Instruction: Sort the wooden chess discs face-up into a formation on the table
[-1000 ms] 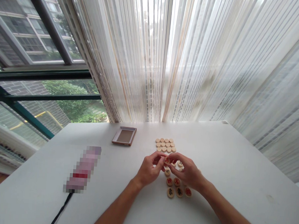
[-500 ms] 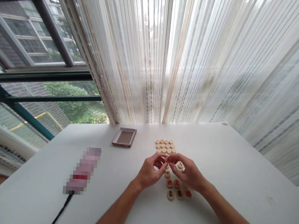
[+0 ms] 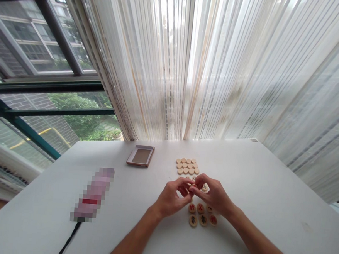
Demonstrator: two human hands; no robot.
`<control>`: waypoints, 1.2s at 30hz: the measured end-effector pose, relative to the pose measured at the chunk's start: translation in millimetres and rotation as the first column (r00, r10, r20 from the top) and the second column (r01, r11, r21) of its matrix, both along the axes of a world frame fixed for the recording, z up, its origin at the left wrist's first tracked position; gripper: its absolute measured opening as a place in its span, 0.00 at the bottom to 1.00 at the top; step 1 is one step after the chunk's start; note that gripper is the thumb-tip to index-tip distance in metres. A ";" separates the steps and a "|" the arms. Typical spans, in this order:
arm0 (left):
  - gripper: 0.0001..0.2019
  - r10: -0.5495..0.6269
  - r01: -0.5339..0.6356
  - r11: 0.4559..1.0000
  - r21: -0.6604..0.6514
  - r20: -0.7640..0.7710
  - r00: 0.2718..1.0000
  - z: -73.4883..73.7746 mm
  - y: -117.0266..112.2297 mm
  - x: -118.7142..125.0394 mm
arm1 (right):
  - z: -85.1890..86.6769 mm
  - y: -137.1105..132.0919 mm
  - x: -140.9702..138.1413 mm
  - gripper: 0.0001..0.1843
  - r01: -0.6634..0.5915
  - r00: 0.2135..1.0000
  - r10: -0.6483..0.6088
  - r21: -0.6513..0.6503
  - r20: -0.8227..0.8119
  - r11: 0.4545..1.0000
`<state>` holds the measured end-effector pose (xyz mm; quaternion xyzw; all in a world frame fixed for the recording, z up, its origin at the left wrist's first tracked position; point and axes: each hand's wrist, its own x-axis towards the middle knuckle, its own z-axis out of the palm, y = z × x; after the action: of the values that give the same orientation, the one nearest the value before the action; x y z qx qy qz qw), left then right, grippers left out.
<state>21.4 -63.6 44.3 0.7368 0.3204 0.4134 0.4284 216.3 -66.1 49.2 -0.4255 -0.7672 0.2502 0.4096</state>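
My left hand and my right hand meet over the pieces, fingertips pinched together. Between them is a small round wooden Chinese chess piece, mostly covered by the fingers. Beyond the hands, several plain-faced discs lie in neat rows. Closer to me are pieces with characters up, among them a red-marked one and a black-marked one. A light piece shows beside my right fingers. My hands hide part of the middle pieces.
All this lies on a white table. A shallow open box or lid sits at the back left. Nearer on the left is a blurred-out pink object with a black cord. Curtains and a window stand behind.
The piece between my fingers showed a red character before; now its face is hidden. Both hands have shifted slightly nearer to me, uncovering marked pieces just beyond them.
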 end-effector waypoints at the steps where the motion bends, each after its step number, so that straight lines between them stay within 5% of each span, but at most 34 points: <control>1: 0.14 0.001 -0.001 1.000 0.001 -0.001 1.000 -0.1 -0.2 0.1 | 0.1 0.0 -0.1 0.09 0.007 1.000 -0.007 -0.003 0.004 1.000; 15: 0.14 0.049 -0.048 0.998 -0.042 0.031 0.998 -0.2 1.9 -1.1 | 9.4 -3.9 -2.3 0.02 -0.048 0.998 0.049 0.023 -0.051 0.999; 36: 0.14 0.032 0.002 0.980 -0.200 0.169 0.985 -8.8 6.7 -1.2 | 8.0 -5.6 -6.3 0.06 -0.081 0.996 0.083 0.077 -0.029 0.994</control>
<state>20.1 -56.9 35.5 0.6495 0.3279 0.4440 0.5230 210.0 -71.7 57.2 -0.3739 -0.7863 0.2443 0.4270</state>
